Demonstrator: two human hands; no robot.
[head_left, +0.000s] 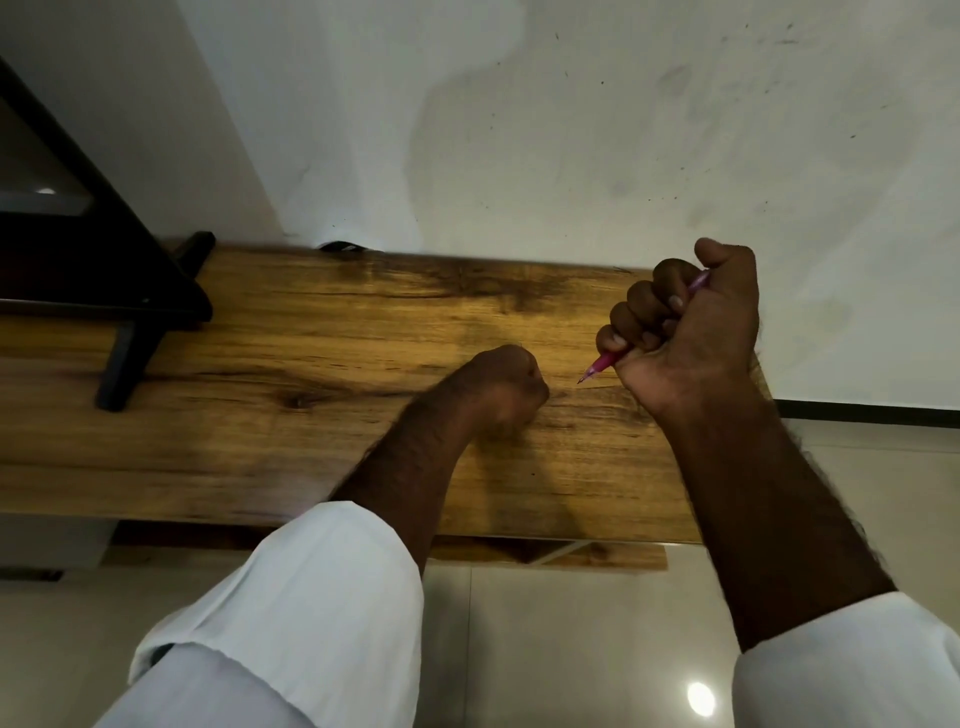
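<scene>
Sleeves: white rolled sleeves (322, 613) lie nearest the camera, one on each forearm, both pushed up from the wrists.
Left hand: the left hand (506, 387) is curled into a fist and rests on the bench (260, 441). It is blurred, and I see nothing inside it.
Right hand: the right hand (685, 327) is raised above the far right part of the bench, with its fingers (641, 306) wrapped fully around a pink pen (602, 364).
Pen position: the tip points down and to the left, just above the wood and apart from it. The other end shows between the index finger and the thumb.
Pen handling: I judge it light, stiff and thin, with a smooth plastic barrel that may slip in a loose grip. The fine tip looks like the fragile part.
Where to hold: the middle of the barrel, as the fist does now, gives a firm grip. A hold closer to the tip would give more control.
Surroundings: a dark stand (130, 358) sits on the left side of the bench, well apart from both hands. A pale marked wall (571, 130) is behind.
</scene>
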